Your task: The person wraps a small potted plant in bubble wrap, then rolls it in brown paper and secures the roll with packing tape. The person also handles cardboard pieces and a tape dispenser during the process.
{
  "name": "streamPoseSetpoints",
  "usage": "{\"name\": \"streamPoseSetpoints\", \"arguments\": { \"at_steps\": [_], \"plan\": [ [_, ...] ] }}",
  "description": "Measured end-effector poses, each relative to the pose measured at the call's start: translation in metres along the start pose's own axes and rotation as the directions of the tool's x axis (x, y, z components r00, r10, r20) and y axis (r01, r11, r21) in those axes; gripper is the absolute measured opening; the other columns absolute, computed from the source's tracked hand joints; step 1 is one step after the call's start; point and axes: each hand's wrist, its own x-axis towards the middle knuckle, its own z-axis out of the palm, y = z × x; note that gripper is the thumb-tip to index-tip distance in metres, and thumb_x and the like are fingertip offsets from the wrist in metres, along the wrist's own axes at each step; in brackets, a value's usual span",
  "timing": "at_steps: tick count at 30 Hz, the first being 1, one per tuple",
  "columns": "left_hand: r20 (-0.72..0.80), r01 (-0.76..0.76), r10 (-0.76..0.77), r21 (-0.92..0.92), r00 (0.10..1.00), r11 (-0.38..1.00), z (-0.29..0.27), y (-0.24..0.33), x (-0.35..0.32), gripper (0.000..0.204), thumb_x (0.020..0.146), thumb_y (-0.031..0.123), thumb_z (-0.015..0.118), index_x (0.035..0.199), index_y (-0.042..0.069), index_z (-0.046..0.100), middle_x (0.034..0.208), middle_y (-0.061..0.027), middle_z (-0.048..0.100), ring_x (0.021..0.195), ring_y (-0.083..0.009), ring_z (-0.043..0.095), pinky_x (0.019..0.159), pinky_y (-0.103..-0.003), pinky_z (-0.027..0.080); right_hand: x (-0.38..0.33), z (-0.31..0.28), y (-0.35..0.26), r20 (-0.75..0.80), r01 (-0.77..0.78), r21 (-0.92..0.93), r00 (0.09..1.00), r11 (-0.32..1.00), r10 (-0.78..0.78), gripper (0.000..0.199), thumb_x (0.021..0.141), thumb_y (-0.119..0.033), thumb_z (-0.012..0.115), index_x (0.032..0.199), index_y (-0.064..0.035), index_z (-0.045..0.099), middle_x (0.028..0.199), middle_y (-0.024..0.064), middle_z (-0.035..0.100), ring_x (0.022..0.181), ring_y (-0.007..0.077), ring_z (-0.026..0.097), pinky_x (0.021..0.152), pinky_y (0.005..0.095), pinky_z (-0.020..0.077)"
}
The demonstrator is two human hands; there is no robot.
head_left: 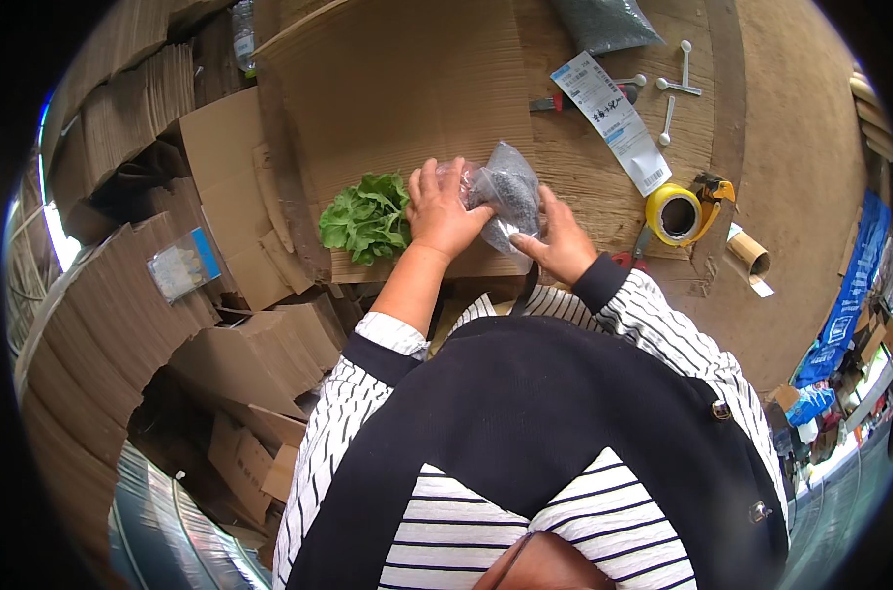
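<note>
Both hands are up at the far edge of the cardboard worktop (397,88), working on one small clear plastic bag (506,192) filled with dark grainy stuff. The left hand (445,211) is curled over the bag's left end, fingers bent and closed on the bunched plastic; the right hand (562,244) grips it from below and to the right, thumb pressed to the lower corner. The bag sits between the two hands, lifted just off the board (whether it touches the surface cannot be told). Judging by this, filling looks done and the closing of the bag is under way: the neck seems gathered but no tape or seal shows on it yet. Just left of the left hand lies a bunch of green leaves (366,218), untouched. To the right of the right hand sits a yellow tape dispenser (678,211), and beyond it a printed paper label (612,118) and some white plastic spoons (675,84). Farther out, beyond both hands, a bigger bag of dark grains (604,22) rests at the board's far edge.
</note>
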Motion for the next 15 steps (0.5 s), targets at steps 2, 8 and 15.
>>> {"name": "streamPoseSetpoints", "arguments": {
  "at_steps": [2, 8, 15],
  "plan": [
    [0.004, 0.017, -0.017, 0.002, 1.0, 1.0, 0.0, 0.002, 0.001, 0.083, 0.067, 0.046, 0.078, 0.139, 0.02, 0.046, 0.15, -0.0158, 0.027, 0.141, -0.0373, 0.018, 0.108, -0.058, 0.028, -0.006, -0.016, -0.007, -0.033, 0.143, -0.126, 0.988, 0.982, -0.148, 0.09, 0.079, -0.035, 0.076, 0.148, -0.0067, 0.026, 0.121, 0.0228, 0.05, 0.104, 0.0389, 0.059, 0.087, 0.0429, 0.0504],
    [-0.026, 0.037, -0.037, 0.01, 0.999, 0.999, 0.001, -0.004, 0.002, 0.079, 0.067, 0.043, 0.074, 0.139, 0.025, 0.045, 0.15, -0.0147, 0.029, 0.141, -0.0375, 0.019, 0.104, -0.062, 0.03, 0.033, 0.003, -0.006, -0.073, 0.437, -0.29, 0.877, 0.852, -0.474, 0.078, 0.081, -0.025, 0.072, 0.147, -0.0166, 0.032, 0.105, 0.0181, 0.057, 0.081, 0.038, 0.064, 0.067, 0.045, 0.0543],
    [0.013, 0.114, -0.114, -0.084, 0.993, 0.99, -0.009, 0.0, -0.007, 0.08, 0.071, 0.045, 0.072, 0.142, 0.024, 0.043, 0.154, -0.0144, 0.025, 0.144, -0.0391, 0.013, 0.108, -0.067, 0.02, 0.04, 0.01, -0.013, -0.067, 0.427, -0.293, 0.883, 0.856, -0.464, 0.072, 0.086, -0.018, 0.066, 0.148, -0.0101, 0.03, 0.111, 0.0233, 0.058, 0.093, 0.0385, 0.063, 0.076, 0.0443, 0.0532]
  ]
}}
